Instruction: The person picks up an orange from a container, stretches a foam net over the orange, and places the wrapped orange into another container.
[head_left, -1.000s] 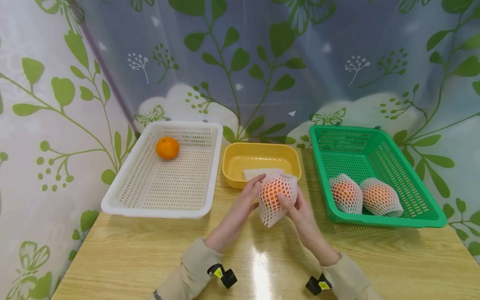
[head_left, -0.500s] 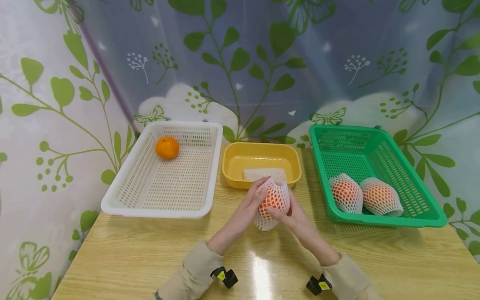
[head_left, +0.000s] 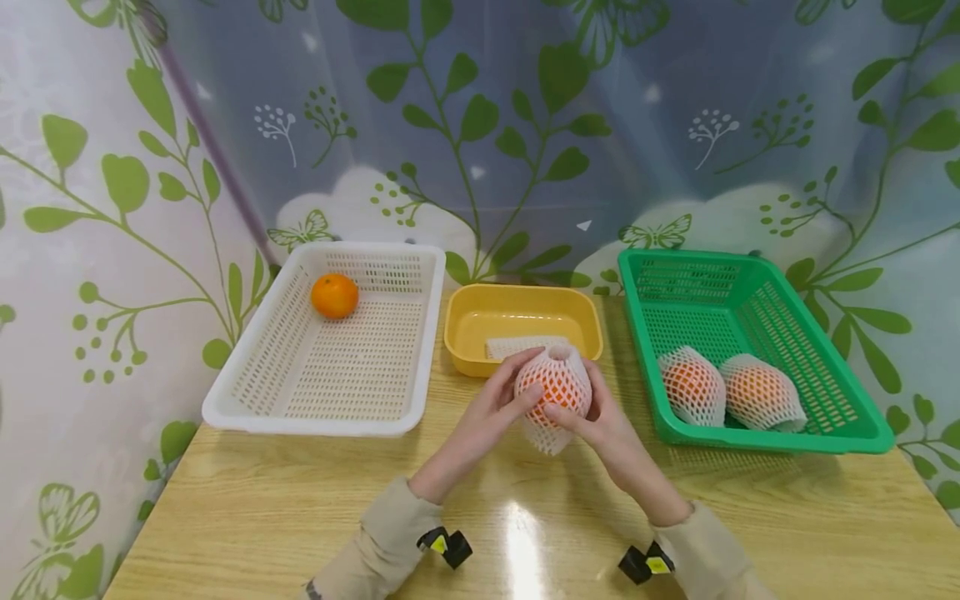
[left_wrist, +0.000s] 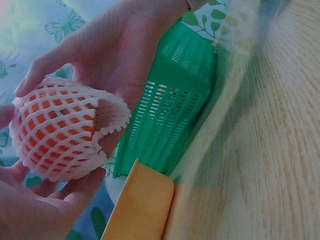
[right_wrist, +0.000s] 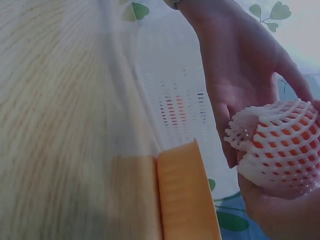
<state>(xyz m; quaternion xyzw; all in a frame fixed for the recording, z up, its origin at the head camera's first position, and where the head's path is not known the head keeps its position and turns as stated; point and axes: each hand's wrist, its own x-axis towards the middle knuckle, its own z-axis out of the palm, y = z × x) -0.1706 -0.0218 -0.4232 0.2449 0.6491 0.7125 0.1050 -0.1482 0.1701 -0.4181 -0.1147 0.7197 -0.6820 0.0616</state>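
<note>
In the head view an orange in a white foam net sleeve [head_left: 557, 393] is held in front of the yellow tray [head_left: 525, 302]. My left hand [head_left: 487, 417] grips it from the left, its thumb across the near side. From the right, my right hand [head_left: 618, 437] holds it with the thumb also on the front. The sleeve's upper end gapes open, and its lower end hangs below the fruit. In the left wrist view the orange netting [left_wrist: 55, 132] sits between both hands. A flat white foam net [head_left: 517, 346] lies in the tray.
At left stands a white basket [head_left: 416, 367] with one bare orange [head_left: 334, 296]. A green basket [head_left: 645, 333] at right contains two netted oranges, one on the left [head_left: 692, 387] and another beside it [head_left: 761, 396]. All containers rest on the wooden table [head_left: 300, 492], before a leaf-patterned curtain.
The netted orange shifts slightly left, then back right, and tilts so the sleeve's open end faces up. The left thumb moves onto its front.
</note>
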